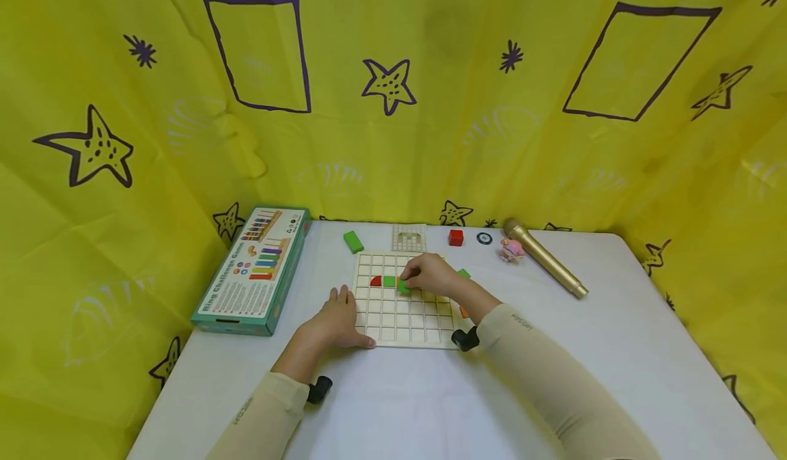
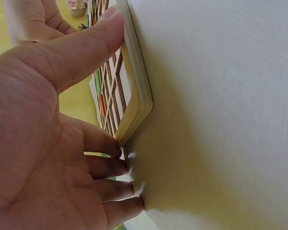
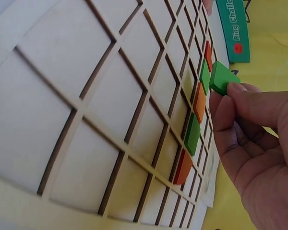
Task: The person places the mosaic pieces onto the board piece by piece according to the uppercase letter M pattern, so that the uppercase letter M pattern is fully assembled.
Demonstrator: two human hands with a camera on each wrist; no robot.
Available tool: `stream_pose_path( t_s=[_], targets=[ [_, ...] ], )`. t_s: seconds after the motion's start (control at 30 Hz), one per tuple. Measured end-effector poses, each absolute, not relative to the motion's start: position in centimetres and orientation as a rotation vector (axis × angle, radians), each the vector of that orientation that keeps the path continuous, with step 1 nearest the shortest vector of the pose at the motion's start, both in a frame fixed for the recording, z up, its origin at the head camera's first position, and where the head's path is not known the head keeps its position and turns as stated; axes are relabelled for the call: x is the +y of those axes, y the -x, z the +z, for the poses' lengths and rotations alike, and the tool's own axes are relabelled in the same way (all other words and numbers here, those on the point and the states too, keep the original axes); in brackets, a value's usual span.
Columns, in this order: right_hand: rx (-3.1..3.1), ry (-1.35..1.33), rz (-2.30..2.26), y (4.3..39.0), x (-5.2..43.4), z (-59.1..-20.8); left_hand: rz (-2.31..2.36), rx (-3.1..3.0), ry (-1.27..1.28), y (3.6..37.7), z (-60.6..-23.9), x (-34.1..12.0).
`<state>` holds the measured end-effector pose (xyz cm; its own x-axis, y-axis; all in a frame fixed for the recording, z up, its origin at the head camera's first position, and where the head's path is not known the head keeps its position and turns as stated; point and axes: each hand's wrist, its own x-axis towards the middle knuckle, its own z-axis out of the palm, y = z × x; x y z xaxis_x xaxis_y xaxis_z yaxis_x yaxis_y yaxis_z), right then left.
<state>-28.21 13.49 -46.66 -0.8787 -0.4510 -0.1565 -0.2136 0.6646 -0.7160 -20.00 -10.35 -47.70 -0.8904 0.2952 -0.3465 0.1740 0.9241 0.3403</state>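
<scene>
A wooden grid board [image 1: 385,323] lies on the white table. My right hand [image 1: 433,274] is above it, pinching a green square tile [image 3: 222,76] between thumb and fingers. Below that tile, a row of pieces sits in the board's cells: a red rounded piece [image 1: 376,281], a green tile [image 1: 389,281], an orange tile [image 3: 199,103], another green tile [image 3: 192,135] and a red-orange rounded piece [image 3: 184,168]. My left hand [image 1: 335,320] rests at the board's near left corner, thumb on the front edge [image 2: 134,81], fingers extended along the left side.
A boxed ring game [image 1: 255,272] lies at left. Behind the board are a green block [image 1: 353,242], a pattern card [image 1: 409,237], a red cube [image 1: 456,238] and a black ring [image 1: 484,238]. A pink toy [image 1: 512,250] and gold microphone [image 1: 550,262] lie right.
</scene>
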Motion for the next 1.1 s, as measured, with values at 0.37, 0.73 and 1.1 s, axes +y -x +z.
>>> stream_pose_path(
  t_s=[0.37, 0.73, 1.1],
  targets=[
    [2.544, 0.560, -1.037, 28.5, 10.9, -46.7, 0.410, 2.686, -0.346, 20.1, -47.5, -10.6],
    [2.520, 0.538, -1.087, 28.3, 9.1, -47.0, 0.401, 2.667, -0.369, 20.1, -47.6, -10.2],
    [2.555, 0.618, -1.032, 28.1, 7.8, -47.5, 0.407, 2.679, -0.371, 19.9, -47.4, -10.4]
  ],
)
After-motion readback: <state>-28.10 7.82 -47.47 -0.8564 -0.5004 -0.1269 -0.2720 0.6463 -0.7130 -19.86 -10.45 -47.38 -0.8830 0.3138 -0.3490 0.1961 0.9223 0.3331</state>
